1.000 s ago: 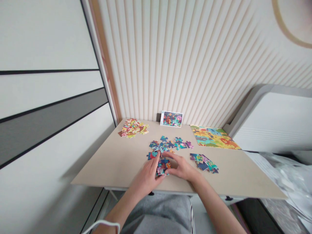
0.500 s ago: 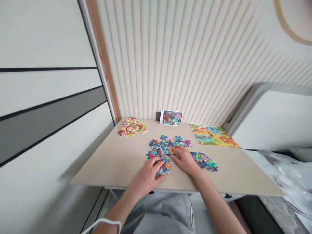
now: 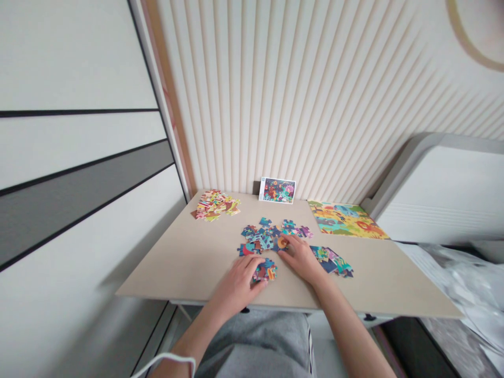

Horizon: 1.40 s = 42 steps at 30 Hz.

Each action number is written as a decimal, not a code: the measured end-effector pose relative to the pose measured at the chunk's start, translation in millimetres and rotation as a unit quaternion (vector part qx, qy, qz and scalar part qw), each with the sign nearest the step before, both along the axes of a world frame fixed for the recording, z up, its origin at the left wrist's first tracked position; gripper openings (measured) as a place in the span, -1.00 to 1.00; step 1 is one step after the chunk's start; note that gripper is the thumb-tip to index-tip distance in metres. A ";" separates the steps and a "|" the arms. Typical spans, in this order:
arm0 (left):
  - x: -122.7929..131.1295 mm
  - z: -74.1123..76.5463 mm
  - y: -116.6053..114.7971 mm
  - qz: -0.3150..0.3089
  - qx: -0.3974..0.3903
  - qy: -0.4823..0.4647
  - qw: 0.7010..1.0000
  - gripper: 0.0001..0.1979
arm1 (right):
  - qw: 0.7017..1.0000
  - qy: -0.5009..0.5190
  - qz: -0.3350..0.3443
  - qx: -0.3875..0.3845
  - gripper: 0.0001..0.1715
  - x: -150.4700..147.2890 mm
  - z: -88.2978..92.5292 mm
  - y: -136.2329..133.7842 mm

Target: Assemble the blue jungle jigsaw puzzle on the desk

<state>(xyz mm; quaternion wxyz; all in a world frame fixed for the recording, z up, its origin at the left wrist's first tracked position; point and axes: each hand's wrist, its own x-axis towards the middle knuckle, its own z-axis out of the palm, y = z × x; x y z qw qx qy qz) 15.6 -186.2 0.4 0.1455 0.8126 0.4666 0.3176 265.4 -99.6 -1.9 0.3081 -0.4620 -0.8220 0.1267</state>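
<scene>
My left hand [image 3: 238, 284] rests on the beige table [image 3: 189, 262] with its fingers lying on a small joined cluster of blue puzzle pieces [image 3: 266, 271]. My right hand [image 3: 301, 258] lies further out, its fingertips pinching an orange-marked piece [image 3: 281, 243] at the edge of the scattered blue pieces [image 3: 263, 237]. A second little heap of blue pieces [image 3: 334, 261] sits just right of my right hand.
A pile of yellow and red pieces [image 3: 214, 205] lies at the far left of the table. A reference picture card [image 3: 277, 190] leans on the ribbed wall. A finished yellow puzzle [image 3: 346, 220] lies at the far right. A grey-white cabinet [image 3: 441, 194] stands to the right.
My right hand left the near cluster and moved forward to the orange-marked piece among the scattered pieces. My left hand stayed on the near cluster.
</scene>
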 end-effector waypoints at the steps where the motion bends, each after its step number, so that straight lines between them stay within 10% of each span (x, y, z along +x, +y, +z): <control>1: 0.0 -1.0 0.4 0.004 -0.002 -0.004 1.000 -0.47 | 1.000 0.021 0.001 -0.001 -0.41 1.0 -0.2 0.7; 17: 0.0 -10.0 3.7 0.013 -0.002 0.006 1.000 -0.03 | 0.968 0.234 0.053 -0.075 -0.56 -7.5 5.6 -3.2; 25: -1.5 -12.1 4.3 0.018 0.006 0.024 1.000 -0.06 | 0.975 0.198 -0.090 0.042 -0.64 21.2 10.4 -0.5; 34: -2.3 -13.2 5.0 0.044 0.012 0.063 0.997 -0.23 | 0.964 -0.105 -0.243 0.016 -0.53 107.3 9.9 -10.9; 42: -8.8 -13.8 1.5 0.061 0.006 0.083 0.995 -0.28 | 0.956 -0.207 -0.206 -0.036 -0.50 90.1 18.0 46.1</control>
